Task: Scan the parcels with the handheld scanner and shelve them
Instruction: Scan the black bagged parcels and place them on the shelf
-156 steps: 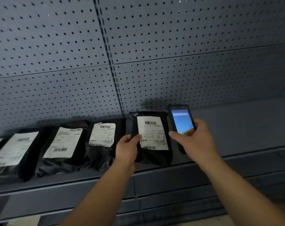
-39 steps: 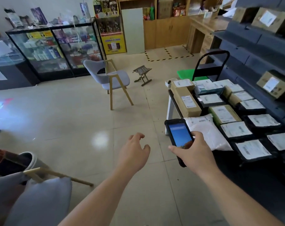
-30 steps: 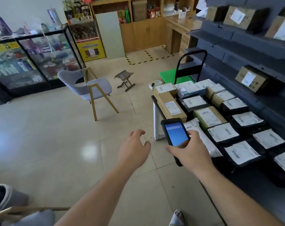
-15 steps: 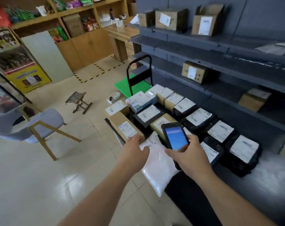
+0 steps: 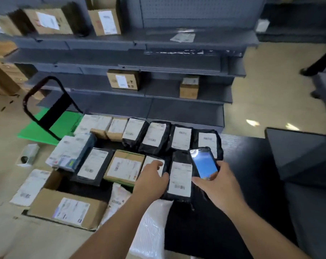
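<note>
Parcels and scanner on the dark counter

We are seeing black labelled parcels (image 5: 180,181) lying flat in rows, and the handheld scanner (image 5: 203,163) tilting upright above them, blue screen glowing.

No text is legible. White shipping labels (image 5: 180,179) on the parcels carry barcodes and print too blurred to read; the handheld scanner (image 5: 203,163) screen shows blue with no readable characters.

Dim, motion-blurred wide-angle view; glare patches on floor (image 5: 252,122) at right.
</note>
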A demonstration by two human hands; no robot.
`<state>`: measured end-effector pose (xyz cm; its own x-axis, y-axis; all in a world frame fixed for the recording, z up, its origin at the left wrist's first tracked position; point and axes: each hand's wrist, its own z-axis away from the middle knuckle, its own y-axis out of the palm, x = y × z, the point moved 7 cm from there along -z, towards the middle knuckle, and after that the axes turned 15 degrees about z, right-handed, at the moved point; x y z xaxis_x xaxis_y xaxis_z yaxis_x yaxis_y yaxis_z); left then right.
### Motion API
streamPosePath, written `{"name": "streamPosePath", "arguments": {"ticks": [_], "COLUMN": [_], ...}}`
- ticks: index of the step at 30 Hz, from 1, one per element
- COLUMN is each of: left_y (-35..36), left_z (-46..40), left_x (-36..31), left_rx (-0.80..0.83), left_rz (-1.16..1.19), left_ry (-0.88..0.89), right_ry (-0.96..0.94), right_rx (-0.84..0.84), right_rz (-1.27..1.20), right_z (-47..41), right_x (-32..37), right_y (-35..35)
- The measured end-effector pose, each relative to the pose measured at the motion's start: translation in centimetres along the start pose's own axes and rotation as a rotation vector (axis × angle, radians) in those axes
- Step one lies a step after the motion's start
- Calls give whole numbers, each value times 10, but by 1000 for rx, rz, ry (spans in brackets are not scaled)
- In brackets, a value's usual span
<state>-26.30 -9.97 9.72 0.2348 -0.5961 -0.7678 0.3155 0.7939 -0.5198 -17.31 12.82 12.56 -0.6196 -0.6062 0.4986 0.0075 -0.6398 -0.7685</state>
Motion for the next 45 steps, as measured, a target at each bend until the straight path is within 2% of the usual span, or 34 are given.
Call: {"name": "streamPosePath", "arguments": {"ticks": [6, 11, 20, 33, 38, 45], "left_y": [52, 92, 153, 225, 247, 260], "left_z": [-47, -77, -125, -218, -248, -271], "left_x": [-22, -37, -59, -38, -27, -20], "left_rx": [161, 189, 140, 98, 26, -14], "left_rz": [-57, -91, -57, -111, 16, 48], "left_ry": [34, -7, -154, -243, -351, -457], "right_ry": [175, 228, 229, 279, 322, 347], "right_rx": [-67, -77, -21, 20, 24, 27], "right_rz": [-12, -29, -35, -81, -88, -70], "right_z": [-22, -56, -120, -175, -188, -199], "right_x": [-54, -86, -128, -171, -180, -180], "right_y": [-13, -20, -29, -1, 13, 15]}}
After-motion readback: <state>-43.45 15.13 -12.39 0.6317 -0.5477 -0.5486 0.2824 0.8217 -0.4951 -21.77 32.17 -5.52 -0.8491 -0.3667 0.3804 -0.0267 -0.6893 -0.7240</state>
